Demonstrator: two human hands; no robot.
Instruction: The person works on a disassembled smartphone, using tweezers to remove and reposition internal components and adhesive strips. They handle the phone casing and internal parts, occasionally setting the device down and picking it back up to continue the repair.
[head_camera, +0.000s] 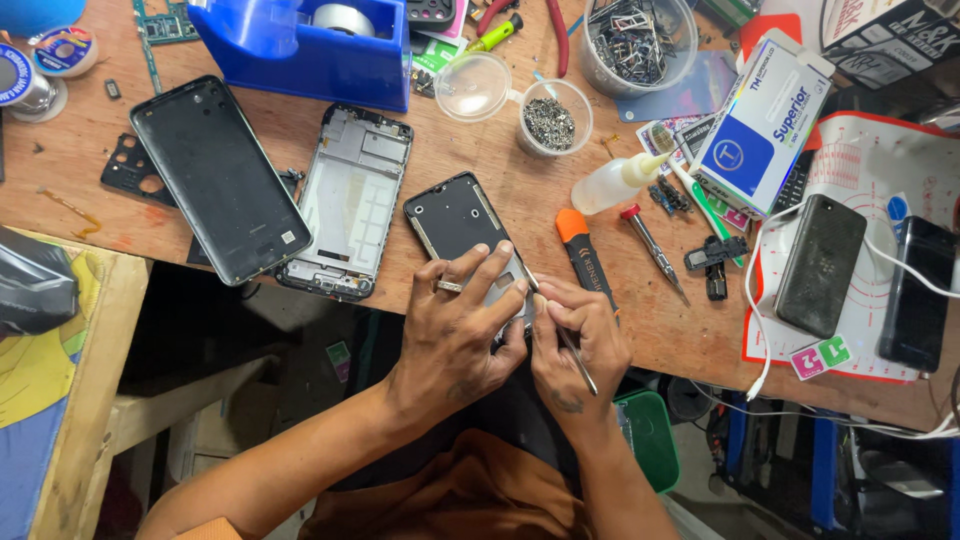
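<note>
Both hands work at lower centre: left hand (462, 325) pins the opened phone (465, 232) flat, right hand (578, 345) pinches tweezers (570, 345) at its lower edge, demanding steady, fine placement.

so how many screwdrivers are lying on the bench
2 that I can make out: an orange-and-black screwdriver beside the right hand, and a red-tipped screwdriver just right of it. More may be hidden in the clutter at the back.
</note>
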